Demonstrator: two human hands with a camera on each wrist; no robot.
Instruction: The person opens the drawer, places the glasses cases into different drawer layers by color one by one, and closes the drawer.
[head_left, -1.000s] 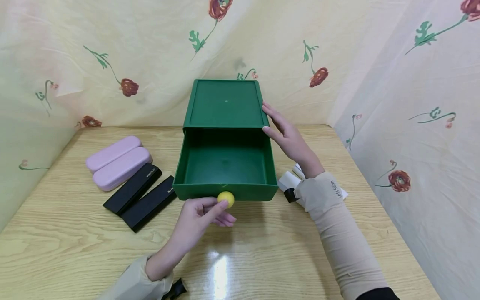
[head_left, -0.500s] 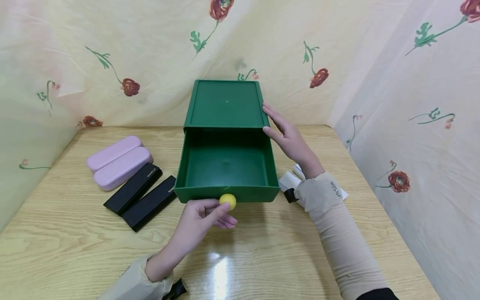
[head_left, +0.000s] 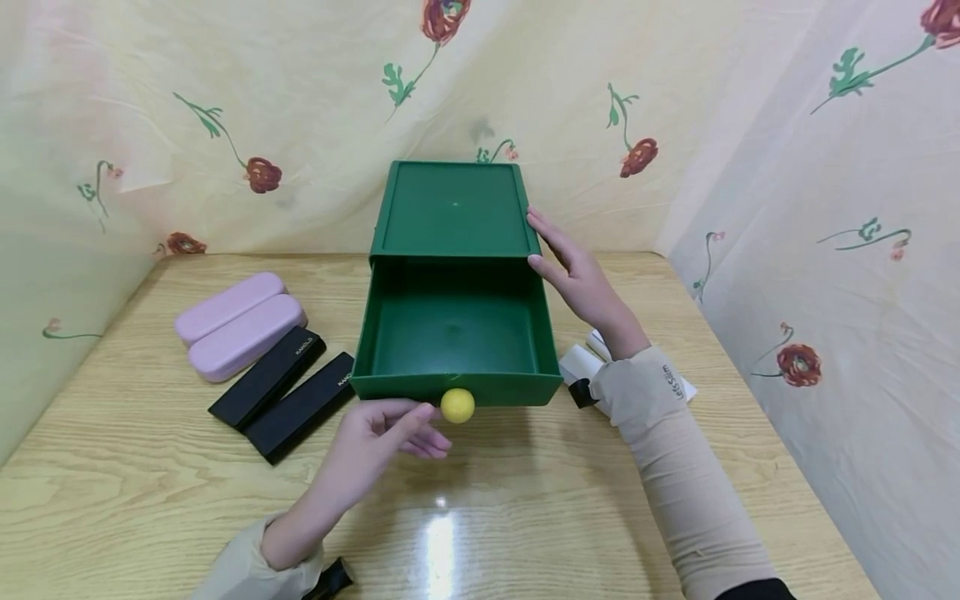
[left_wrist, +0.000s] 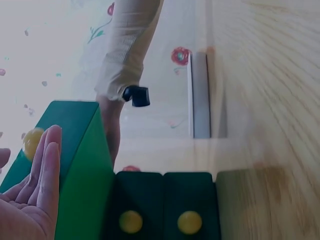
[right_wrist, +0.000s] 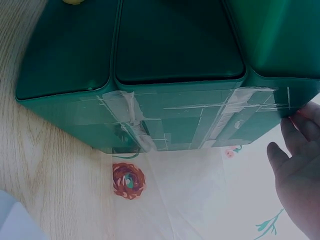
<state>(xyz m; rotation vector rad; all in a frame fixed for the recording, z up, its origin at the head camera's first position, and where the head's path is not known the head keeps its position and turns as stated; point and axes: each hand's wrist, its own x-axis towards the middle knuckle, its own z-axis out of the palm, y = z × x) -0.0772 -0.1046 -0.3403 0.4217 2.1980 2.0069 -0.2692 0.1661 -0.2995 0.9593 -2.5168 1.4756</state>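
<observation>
A green drawer unit [head_left: 453, 208] stands at the back of the table, its top drawer [head_left: 397, 387] pulled out with a bare inside. On the drawer front sits a round yellow knob [head_left: 457, 406]. My left hand [head_left: 367, 450] is just left of that knob, thumb and fingers off it. In the left wrist view the left hand [left_wrist: 37, 195] has its fingers extended beside the raised drawer. My right hand [head_left: 585, 283] rests its fingertips against the unit's right side. The right wrist view shows this right hand [right_wrist: 302, 165] at the upper edge of the taped side [right_wrist: 180, 130].
Two lilac cases [head_left: 243, 337] and two black boxes [head_left: 300, 408] lie left of the unit. White boxes [head_left: 581, 362] are partly hidden under the right forearm. Two lower drawers with yellow knobs [left_wrist: 190, 222] appear shut in the left wrist view. A floral cloth hangs behind.
The top drawer has come slightly further toward me. My left thumb and fingers have let go of the yellow knob and moved left. The right hand stays at the unit's side.
</observation>
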